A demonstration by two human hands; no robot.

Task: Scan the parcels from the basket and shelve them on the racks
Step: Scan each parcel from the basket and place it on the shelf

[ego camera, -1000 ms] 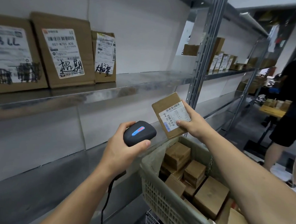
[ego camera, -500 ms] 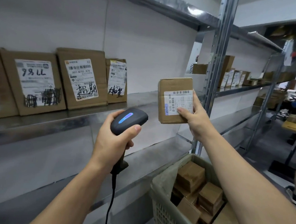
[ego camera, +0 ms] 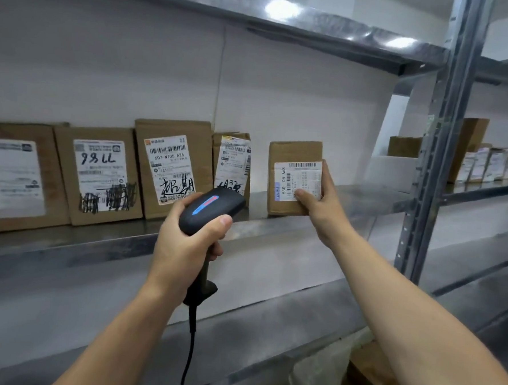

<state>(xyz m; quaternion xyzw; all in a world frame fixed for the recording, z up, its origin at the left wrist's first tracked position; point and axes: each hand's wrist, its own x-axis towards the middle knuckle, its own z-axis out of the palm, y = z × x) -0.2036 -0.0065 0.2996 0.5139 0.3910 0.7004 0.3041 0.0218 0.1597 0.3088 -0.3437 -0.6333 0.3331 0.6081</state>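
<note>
I see two hands, both busy. My left hand [ego camera: 181,247] is wrapped round the handle of one black scanner [ego camera: 213,209], thumb on top, its head pointing toward the wall and a red and blue strip lit along its back; one dark cable [ego camera: 190,352] hangs from the handle. My right hand [ego camera: 320,208] grips one small brown parcel [ego camera: 292,177] by its lower right corner, thumb on the white label, which faces me. The parcel is upright at the metal shelf [ego camera: 274,235], to the right of the row; I cannot tell if its lower edge touches the shelf. Four more parcels lean against the white wall there, labels out: one cut off at the left edge [ego camera: 12,177], one marked with black scribble [ego camera: 99,177], one taller [ego camera: 171,169], and one narrow [ego camera: 232,164], just beside the scanner's head in this view. One steel post [ego camera: 440,144] stands to the right; past it the next rack [ego camera: 485,184] holds a row of boxes too blurred to count. A corner of the basket [ego camera: 319,372] shows at lower right with cardboard in it.
</note>
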